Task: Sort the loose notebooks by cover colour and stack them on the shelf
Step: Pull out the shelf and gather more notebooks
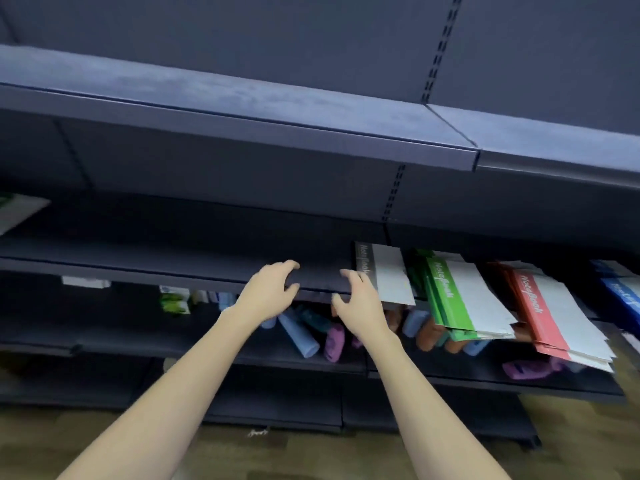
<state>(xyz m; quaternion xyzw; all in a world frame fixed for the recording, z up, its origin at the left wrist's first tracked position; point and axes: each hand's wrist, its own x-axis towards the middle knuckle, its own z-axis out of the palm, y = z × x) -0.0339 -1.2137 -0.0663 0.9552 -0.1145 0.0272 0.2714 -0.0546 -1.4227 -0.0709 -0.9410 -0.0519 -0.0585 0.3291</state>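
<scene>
Two bare hands, the left hand [272,289] and right hand [358,303], hover with fingers loosely curled, holding nothing, at the shelf [173,268] edge. At three o'clock lie four notebook stacks: grey [388,271], green [453,296], red [547,313], blue [623,292].

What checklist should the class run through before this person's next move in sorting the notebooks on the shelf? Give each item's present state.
1. Left hand free: ok, fingers loosely curled, holding nothing.
2. Right hand free: ok, holding nothing.
3. Bare shelf space left of the stacks: ok.
4. Colours kept apart: ok for the grey stack, green stack and red stack; blue stack is cut off by the frame edge.
5. Stacks fully on the shelf: not ok, green and red overhang the front edge.
6. Loose notebooks left to sort: cannot tell, none in view.
</scene>
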